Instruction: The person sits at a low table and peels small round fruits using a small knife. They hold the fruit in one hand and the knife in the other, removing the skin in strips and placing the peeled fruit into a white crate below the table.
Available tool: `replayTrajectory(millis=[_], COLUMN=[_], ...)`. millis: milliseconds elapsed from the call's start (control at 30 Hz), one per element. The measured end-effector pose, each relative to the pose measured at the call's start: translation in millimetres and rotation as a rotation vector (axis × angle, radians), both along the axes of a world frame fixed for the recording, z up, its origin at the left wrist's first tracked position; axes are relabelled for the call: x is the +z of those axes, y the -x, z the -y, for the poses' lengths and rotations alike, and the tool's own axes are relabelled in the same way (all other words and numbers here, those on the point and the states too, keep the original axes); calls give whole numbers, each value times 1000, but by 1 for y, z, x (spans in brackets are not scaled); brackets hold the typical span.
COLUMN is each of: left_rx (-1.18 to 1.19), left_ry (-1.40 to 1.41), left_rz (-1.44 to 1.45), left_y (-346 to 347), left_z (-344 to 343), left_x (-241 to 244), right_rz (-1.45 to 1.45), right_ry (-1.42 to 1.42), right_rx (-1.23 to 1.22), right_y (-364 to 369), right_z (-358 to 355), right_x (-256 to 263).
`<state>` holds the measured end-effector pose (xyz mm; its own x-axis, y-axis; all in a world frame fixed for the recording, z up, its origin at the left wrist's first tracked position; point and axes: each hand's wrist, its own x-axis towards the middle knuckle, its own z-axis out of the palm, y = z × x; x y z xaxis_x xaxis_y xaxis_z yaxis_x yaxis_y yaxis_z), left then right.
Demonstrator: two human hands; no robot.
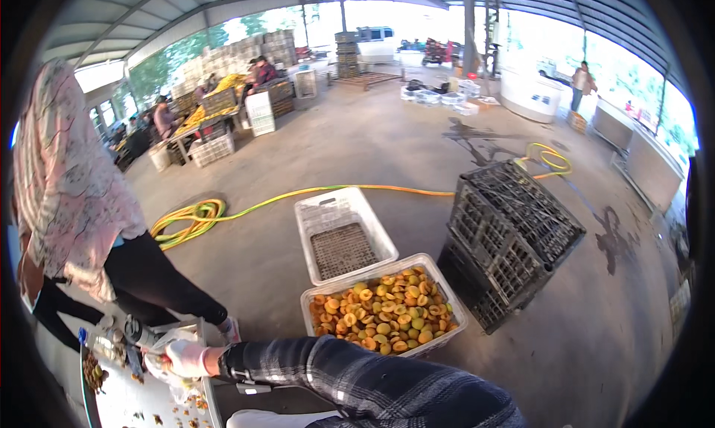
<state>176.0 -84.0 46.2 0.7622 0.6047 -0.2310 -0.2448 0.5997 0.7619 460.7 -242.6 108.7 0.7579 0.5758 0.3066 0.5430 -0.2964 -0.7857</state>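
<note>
My right hand [187, 358], in a pale glove, reaches across to the metal table [120, 405] at the lower left and grips a clear plastic bag [181, 391]. My left hand is out of view. Near the bag stand a dark-lidded bottle [138, 333] and a clear plastic container [109, 344]. Dark fruit scraps [94, 372] lie along the table's left side, with small orange bits near its right edge. Beyond my plaid sleeve, a white plastic crate [455, 310] holds many halved orange fruits [385, 310], which look like apricots.
An empty white crate [385, 252] adjoins the fruit crate. Black plastic crates [503, 238] are stacked to its right. A yellow hose [192, 218] crosses the concrete floor. A person in a floral head covering [78, 176] stands at the left; people work at fruit-laden tables farther back.
</note>
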Motion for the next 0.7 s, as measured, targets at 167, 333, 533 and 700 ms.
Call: replayTrajectory(millis=[167,333,533,700], left_rx=[-33,-53,-43,-122], left_ry=[-16,-22,-26,109], left_rz=[-21,-19,-10,228], left_y=[-7,-10,-4,16], left_z=[4,-1,-5,-20], left_x=[6,1,12,26], right_rz=[-127,-146,-187,-404], right_ry=[-187,-197,-287,-460], right_rx=[-4,69,151,397], right_y=[4,4,14,65], right_z=[-12,-14,-6,-36], right_x=[-6,-8,22,37])
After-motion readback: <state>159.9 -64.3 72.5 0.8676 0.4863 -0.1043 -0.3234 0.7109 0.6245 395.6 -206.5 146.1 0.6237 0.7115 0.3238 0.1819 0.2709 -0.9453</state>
